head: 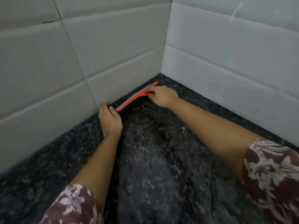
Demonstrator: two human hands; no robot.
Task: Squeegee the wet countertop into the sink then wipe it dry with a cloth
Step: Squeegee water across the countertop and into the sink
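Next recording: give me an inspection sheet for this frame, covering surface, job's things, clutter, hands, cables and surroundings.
Surface: dark speckled countertop, with wet glints down its middle.
Job's things: orange squeegee with a grey blade, lying along the foot of the left wall and reaching towards the corner; sink and cloth not in view.
Clutter: nothing seen.
Hands: right hand grips the squeegee's handle; left hand is at the blade's end farther from the corner, and whether it grips is unclear.
Cables: nothing seen.
Surroundings: grey tiled walls meet in a corner; floral sleeves on both arms.
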